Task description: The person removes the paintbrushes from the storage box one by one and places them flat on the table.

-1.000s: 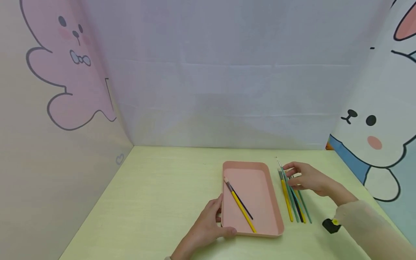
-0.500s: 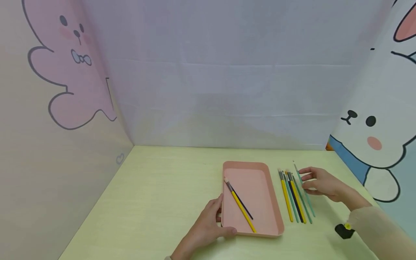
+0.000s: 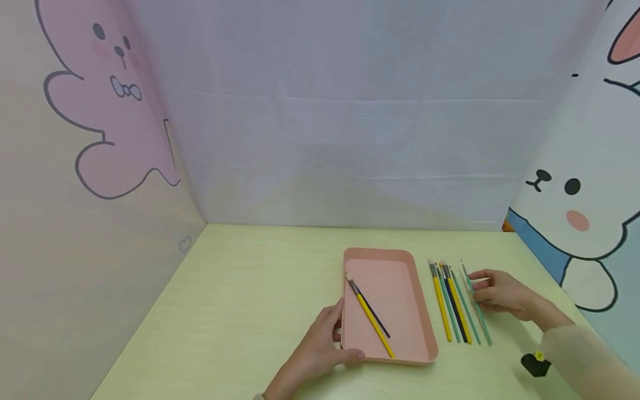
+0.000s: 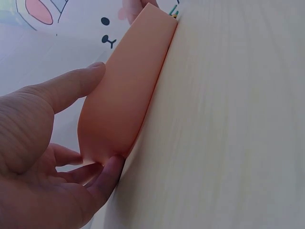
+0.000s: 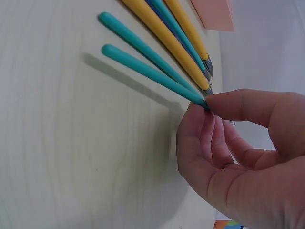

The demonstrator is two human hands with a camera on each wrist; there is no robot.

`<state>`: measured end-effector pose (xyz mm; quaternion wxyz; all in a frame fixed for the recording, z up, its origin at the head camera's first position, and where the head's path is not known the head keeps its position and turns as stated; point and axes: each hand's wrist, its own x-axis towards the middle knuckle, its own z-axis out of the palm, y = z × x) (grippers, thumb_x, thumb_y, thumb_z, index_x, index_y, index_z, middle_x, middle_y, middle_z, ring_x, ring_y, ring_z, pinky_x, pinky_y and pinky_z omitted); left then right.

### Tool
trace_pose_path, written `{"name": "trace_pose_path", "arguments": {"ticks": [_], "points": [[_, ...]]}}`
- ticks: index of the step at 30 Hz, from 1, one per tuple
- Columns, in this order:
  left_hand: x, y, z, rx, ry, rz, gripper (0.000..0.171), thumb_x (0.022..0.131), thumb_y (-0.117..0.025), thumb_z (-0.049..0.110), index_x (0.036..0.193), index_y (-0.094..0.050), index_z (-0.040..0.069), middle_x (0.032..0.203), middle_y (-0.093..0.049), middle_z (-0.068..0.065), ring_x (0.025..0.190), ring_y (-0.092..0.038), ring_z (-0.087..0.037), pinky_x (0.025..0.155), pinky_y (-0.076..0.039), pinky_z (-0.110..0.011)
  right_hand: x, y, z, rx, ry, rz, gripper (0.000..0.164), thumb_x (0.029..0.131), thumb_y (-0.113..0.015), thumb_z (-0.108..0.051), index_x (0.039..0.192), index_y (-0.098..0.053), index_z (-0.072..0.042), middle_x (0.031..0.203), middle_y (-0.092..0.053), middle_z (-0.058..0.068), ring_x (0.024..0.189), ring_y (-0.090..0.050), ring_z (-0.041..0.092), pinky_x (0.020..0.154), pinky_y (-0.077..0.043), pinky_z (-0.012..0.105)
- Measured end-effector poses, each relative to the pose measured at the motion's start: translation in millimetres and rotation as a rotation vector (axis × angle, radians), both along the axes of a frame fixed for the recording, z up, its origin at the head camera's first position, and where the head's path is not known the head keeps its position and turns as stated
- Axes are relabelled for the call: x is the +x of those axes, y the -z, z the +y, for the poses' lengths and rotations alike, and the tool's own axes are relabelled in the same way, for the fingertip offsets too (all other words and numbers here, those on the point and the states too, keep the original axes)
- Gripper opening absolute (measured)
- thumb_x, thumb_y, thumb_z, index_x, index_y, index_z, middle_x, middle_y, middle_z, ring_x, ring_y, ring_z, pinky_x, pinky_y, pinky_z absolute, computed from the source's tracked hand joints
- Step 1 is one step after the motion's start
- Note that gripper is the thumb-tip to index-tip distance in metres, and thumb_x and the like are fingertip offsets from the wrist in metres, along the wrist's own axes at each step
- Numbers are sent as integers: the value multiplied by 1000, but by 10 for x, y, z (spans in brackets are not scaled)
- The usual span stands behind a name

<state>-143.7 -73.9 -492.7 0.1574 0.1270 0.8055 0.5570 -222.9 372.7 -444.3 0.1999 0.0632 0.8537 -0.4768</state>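
Observation:
My right hand [image 3: 505,297] pinches a thin teal paintbrush [image 3: 482,321] between thumb and fingers, its bristle end pointing away from me. In the right wrist view, a shadow under this brush suggests its handle is raised off the table. Just left of it lies a row of several paintbrushes, among them a yellow one [image 3: 442,311] and another teal one [image 3: 468,311]. My left hand [image 3: 320,347] grips the near left corner of a pink tray [image 3: 402,300], thumb on the rim. Inside the tray lie a yellow paintbrush [image 3: 374,322] and a thin dark one [image 3: 384,328], slanting and touching.
The pale wood-grain table [image 3: 240,294] meets a plain light curtain [image 3: 350,139] at the back. Side panels carry a pink cartoon figure [image 3: 120,144] and a white cartoon bear or rabbit [image 3: 590,189]. A black object with a yellow spot [image 3: 536,364] sits by the right sleeve.
My right hand has carried the teal paintbrush rightward from above the row to its right side, then lowered it closer to the table. Left hand and tray have stayed put.

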Motion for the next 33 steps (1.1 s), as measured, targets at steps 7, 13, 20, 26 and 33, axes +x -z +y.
{"name": "trace_pose_path", "arguments": {"ticks": [7,13,20,26,33], "points": [[-1,1,-4,14,4,3,120,76,-99,26,171,-25,18,154,-45,-6,110,-61,-18,90,-56,-28,11,76,11,3,14,-7,67,96,-68,0,150,-32,15,121,-57,19,92,-63,19,79,-61,33],[8,-10,0,32,5,2,119,77,-99,23,171,-25,18,156,-43,-7,112,-60,-19,91,-56,-29,-13,81,-16,22,18,-5,67,94,-71,-1,149,-35,15,117,-58,17,88,-63,18,77,-61,32],[4,-2,5,23,5,11,119,77,-99,23,170,-25,18,155,-44,-6,112,-61,-19,91,-55,-28,-34,54,-61,56,19,-32,66,93,-73,-1,147,-37,15,114,-58,17,85,-63,19,75,-61,32],[10,-20,4,12,3,15,119,77,-99,23,170,-26,18,154,-45,-7,112,-60,-19,92,-55,-29,-40,5,-133,119,-15,-32,64,92,-72,-1,144,-39,16,112,-59,19,84,-63,19,74,-61,32],[18,-27,4,9,4,16,119,77,-99,25,170,-26,18,155,-45,-7,112,-60,-19,92,-55,-29,-65,3,-174,177,-42,-6,59,91,-72,1,141,-43,15,106,-58,18,81,-61,20,72,-60,33]]}}
